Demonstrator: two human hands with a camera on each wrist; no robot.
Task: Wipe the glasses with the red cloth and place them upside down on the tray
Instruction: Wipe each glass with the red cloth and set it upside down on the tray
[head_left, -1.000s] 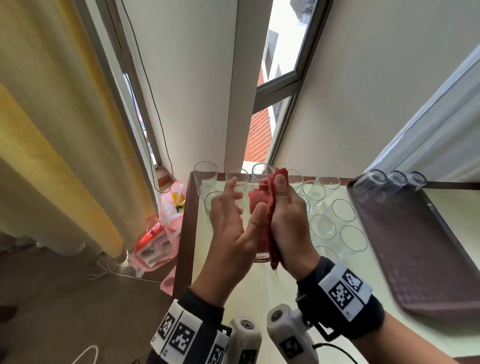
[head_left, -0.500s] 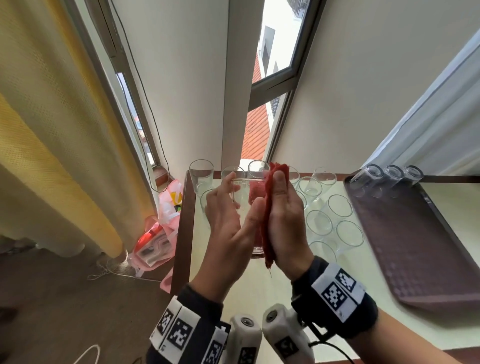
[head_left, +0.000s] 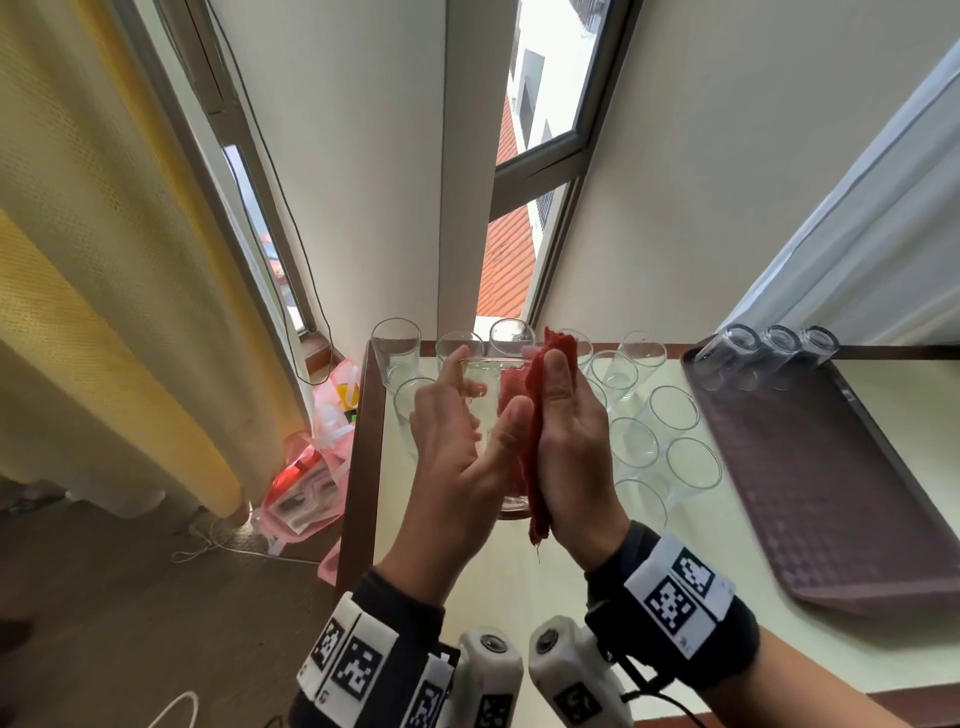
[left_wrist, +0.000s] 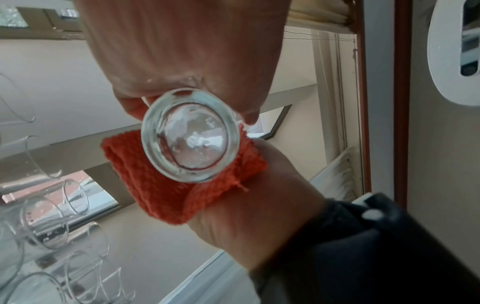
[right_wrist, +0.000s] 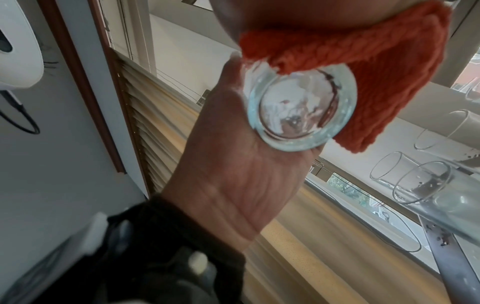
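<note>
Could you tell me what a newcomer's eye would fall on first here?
The clear glass is held mid-frame above the table, pressed between the left hand and a red cloth lying against the right hand. To the right, three glasses stand upside down at the far end of a brown tray.

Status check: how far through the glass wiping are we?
Done: three inverted glasses stand at the far end of the tray. In hand: one glass pressed between the left hand and the right hand, with the red cloth under the right palm. Left: ten or more upright glasses on the table, still to wipe.
</note>
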